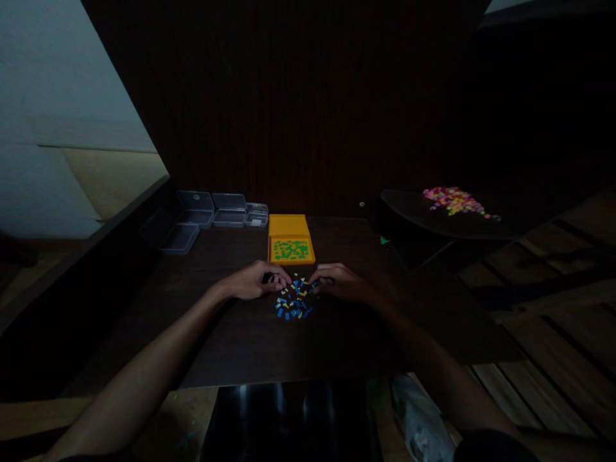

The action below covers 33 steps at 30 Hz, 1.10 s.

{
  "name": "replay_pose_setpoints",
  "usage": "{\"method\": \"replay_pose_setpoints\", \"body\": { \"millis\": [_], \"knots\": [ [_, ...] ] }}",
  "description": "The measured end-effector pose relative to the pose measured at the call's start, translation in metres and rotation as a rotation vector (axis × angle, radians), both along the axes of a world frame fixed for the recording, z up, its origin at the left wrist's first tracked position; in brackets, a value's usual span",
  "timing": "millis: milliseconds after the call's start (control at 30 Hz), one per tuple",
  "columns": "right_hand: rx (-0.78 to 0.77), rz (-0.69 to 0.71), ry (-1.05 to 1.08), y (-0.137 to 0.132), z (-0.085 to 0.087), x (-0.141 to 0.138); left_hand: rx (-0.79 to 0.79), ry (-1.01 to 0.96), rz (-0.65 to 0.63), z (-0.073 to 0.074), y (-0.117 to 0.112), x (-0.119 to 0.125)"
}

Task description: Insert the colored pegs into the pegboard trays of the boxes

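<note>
Fingertips of both hands [296,281] hidden, curled over small pieces [293,301]; scene dim.

Dim home room, dark wooden table [250,340], plank floor [553,346], panelled wall [308,96]

A dark wooden table [231,346] carries an orange box [290,239] lying open near its far middle, the tray of it filled with small green pieces [290,249], and to the left of that a row of clear plastic cases [216,210] stands open along the far edge, with one more clear case [179,238] set a little nearer at the left corner. Off to the right, well apart from the box, a second dark surface [409,215] holds a heap of pink and yellow pieces [453,200]. Below the near edge of the table a pale plastic bag [419,420] lies on the wooden floor [553,359].
</note>
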State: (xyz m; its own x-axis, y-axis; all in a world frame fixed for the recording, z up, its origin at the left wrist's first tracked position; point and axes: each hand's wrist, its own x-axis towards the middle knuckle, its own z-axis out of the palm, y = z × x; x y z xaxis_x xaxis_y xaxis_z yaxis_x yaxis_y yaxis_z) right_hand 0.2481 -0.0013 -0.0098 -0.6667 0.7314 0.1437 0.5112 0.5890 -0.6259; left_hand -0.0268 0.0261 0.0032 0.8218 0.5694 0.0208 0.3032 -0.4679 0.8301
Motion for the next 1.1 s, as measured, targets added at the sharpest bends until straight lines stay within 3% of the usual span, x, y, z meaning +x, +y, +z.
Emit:
{"method": "replay_pose_setpoints", "body": {
  "millis": [667, 1100],
  "knots": [
    [0.072, 0.021, -0.038, -0.011, 0.011, -0.006, 0.026, -0.002, -0.005, 0.001, 0.000, 0.001],
    [0.092, 0.050, -0.072, -0.018, 0.011, -0.010, 0.031, 0.032, 0.002, 0.009, -0.004, 0.003]
  ]
}}
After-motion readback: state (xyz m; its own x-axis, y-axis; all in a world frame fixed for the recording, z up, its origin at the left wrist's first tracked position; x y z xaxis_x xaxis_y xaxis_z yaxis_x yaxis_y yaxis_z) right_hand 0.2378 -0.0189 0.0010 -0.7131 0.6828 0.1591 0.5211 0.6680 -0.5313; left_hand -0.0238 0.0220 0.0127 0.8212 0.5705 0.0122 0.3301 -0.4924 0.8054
